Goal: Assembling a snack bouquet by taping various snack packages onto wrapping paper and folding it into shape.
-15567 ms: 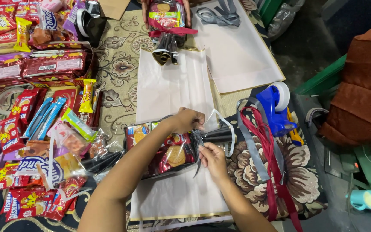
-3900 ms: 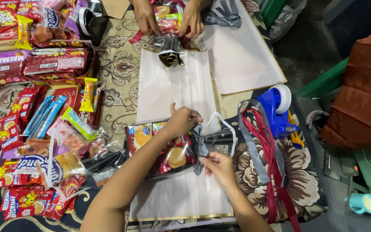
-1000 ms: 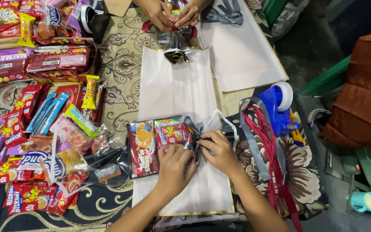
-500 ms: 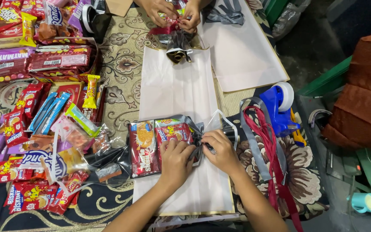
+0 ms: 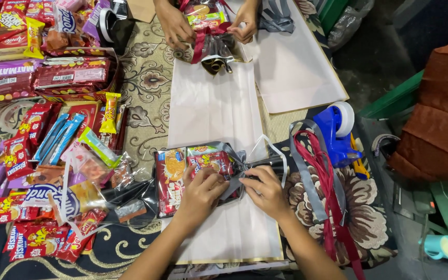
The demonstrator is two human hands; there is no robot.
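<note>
A snack bundle wrapped in clear film lies on its side across a sheet of pale paper, near the paper's near end on a patterned carpet. A grey ribbon is drawn round the bundle's neck. The left hand rests on the wrapped packets with its fingers curled over the ribbon beside the knot. The right hand pinches the ribbon at the neck, fingers closed on it.

Just right of the hands, loose red and grey ribbons trail over the carpet, and a blue tape dispenser stands past them. To the left, a heap of snack packets covers the carpet's left side, with crumpled film touching the paper's edge. At the far end of the paper another person's hands hold a second bundle tied with red ribbon.

Compared with half a second ago, both hands stay at the neck of the bundle; the left has slid a little toward the knot. Sixteen seconds ago the bundle lay lower on the paper.
</note>
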